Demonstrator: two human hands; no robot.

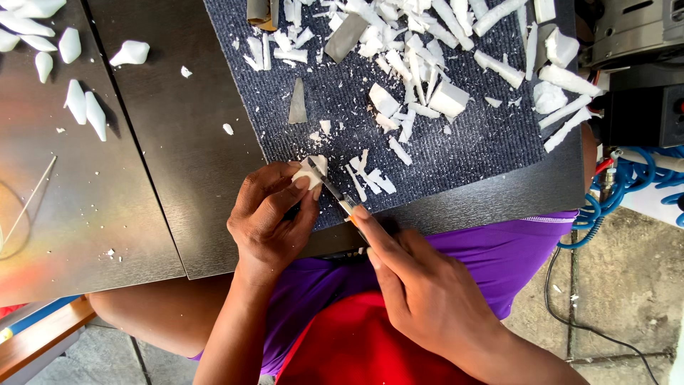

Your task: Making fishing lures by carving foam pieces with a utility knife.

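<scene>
A person seated at a dark, glossy counter (178,142) carves a small white chunk of foam-like material (312,171) with a slim craft knife with an orange-and-yellow handle (338,199). The left hand (271,221) is curled around the white chunk, pinching it between thumb and fingertips at the near edge of a dark blue ribbed mat (342,107) that lies on the counter. The right hand (420,285) is closed around the knife, index finger laid along its handle, with the blade tip touching the chunk.

White offcuts, strips and wedges (427,64) are scattered thickly across the far half of the mat, and a few thin white slivers (367,177) lie just beside the blade. A grey triangular shard (298,103) rests on the mat well beyond the left hand. To the far left, on a lighter, reflective panel of the counter, sit several pointed white carved pieces (85,107), well apart from the work.

The person wears purple shorts (499,249) with red fabric (342,342) over the lap. At right, a coiled blue hose (634,178) hangs beside a grey machine (634,36) above a concrete floor (620,285), where a black cable (570,314) trails.
</scene>
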